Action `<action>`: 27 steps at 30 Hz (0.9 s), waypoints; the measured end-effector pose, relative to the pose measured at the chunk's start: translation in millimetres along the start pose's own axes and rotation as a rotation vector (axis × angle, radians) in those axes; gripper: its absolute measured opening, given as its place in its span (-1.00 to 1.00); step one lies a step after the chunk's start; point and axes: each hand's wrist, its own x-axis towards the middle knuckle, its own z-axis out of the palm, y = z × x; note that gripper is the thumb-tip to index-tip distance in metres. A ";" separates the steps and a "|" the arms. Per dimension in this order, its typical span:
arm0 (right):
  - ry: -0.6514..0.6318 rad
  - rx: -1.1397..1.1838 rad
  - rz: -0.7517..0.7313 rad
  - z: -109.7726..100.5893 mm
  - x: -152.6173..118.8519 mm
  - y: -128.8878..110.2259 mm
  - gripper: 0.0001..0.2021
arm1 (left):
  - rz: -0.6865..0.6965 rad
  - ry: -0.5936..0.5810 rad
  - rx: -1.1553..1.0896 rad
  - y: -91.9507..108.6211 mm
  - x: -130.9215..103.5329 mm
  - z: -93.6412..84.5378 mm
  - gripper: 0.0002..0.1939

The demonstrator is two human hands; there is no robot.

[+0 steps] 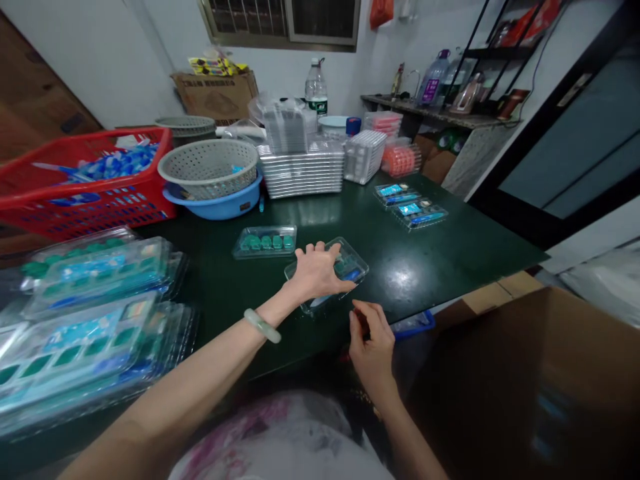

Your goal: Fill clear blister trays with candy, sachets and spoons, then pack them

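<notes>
On green bench [220, 287], left hand [319, 269] pressing clear box [356, 261], fingers spread wide; right hand [370, 340] hovering near, fingers curled.

Beyond our hands we see a bright red slotted basket [100, 193] heaped with blue and white pieces [115, 162], next to a light blue basin [220, 203] under a pale grey colander [210, 167] dotted with holes. Our left wrist wears a pale green bangle [263, 326] over a dark green tabletop [240, 283], and nearest us lies white cloth [300, 440] with blurred pink-purple patterning.
</notes>
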 end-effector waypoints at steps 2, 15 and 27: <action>-0.008 0.003 0.003 -1.1 -0.3 1.9 -0.78 | -0.022 -0.027 0.085 1.7 0.6 8.7 -0.16; -0.044 -0.011 0.035 2.9 0.0 7.3 -0.81 | 0.154 -0.104 0.153 -12.4 -12.2 39.0 -0.10; -0.056 -0.165 -0.133 -8.5 90.2 20.6 -0.81 | 0.136 -0.297 0.064 -55.5 -75.2 -13.5 0.06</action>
